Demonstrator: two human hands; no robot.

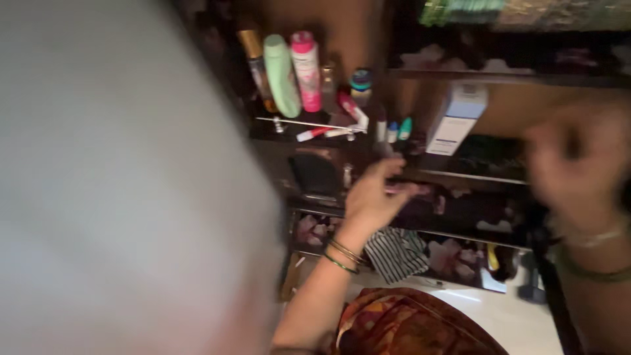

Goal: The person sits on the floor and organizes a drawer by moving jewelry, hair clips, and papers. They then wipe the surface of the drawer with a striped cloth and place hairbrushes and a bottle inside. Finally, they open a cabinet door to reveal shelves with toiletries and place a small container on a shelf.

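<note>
we see our left hand stretched out toward a dark wooden shelf unit, its fingers loosely curled and only partly open. the fingertips rest at the front edge of the middle shelf, touching or pinching a small dark pinkish thing there; the blur keeps us from telling what it is or whether the hand truly has hold of it. thin bangles circle the wrist.

our right hand hangs at the right of the view, badly smeared. its fingers look bunched, but we cannot tell how far open it is or whether it holds anything.

the upper shelf is the one packed with containers, all upright or slightly leaning: a gold-capped dark bottle, a pale green bottle just beside it, a pink and white spray can next along, then a small jar with a teal lid. a few small tubes lie along the shelf's rail, with little capped vials near them. a white and light blue box stands tilted further right. what the bottles hold we cannot see.

below the hand, a striped cloth spills from a lower compartment. a large pale blurred shape fills the left of the view, and red-orange patterned fabric lies at the bottom.
</note>
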